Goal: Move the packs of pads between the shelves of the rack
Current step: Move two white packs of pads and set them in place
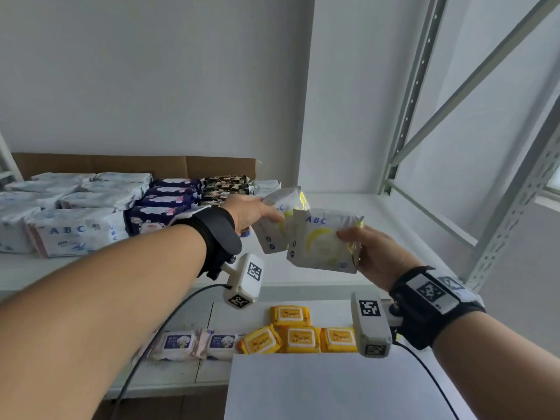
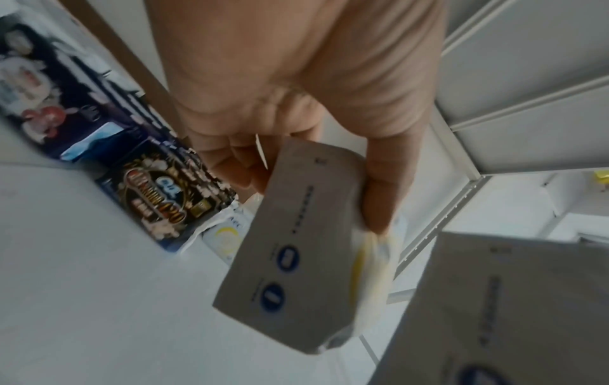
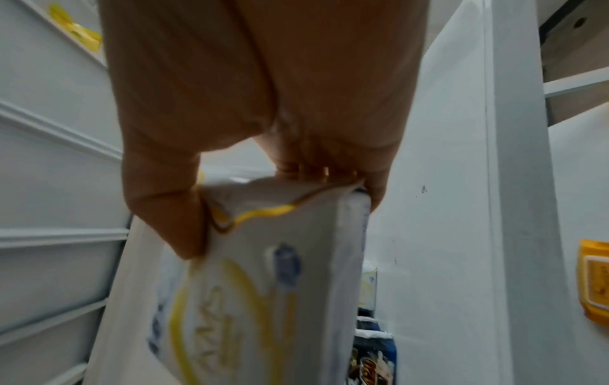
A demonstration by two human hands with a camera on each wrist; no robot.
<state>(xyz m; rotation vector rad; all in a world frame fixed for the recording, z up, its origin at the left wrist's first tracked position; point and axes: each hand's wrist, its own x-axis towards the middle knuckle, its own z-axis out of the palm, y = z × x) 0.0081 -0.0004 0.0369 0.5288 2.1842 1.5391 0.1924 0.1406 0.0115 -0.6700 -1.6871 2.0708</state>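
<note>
Both hands hold white ABC packs with yellow print above the upper shelf [image 1: 348,204]. My left hand [image 1: 257,212] grips one pack [image 1: 277,225] by its side; the left wrist view shows that hand [image 2: 313,182] with thumb and fingers pinching the pack [image 2: 296,247]. My right hand [image 1: 363,247] pinches the second pack [image 1: 321,241] at its right end. In the right wrist view this hand [image 3: 280,187] holds the pack [image 3: 250,281] by its crimped top edge. The two packs hang side by side, nearly touching.
Rows of white, dark blue and black pad packs [image 1: 91,207] fill the upper shelf's left half, backed by cardboard [image 1: 136,165]. Yellow wipes packs [image 1: 300,331] and pink ones [image 1: 194,344] lie on the lower shelf. A rack post [image 1: 515,207] stands at right.
</note>
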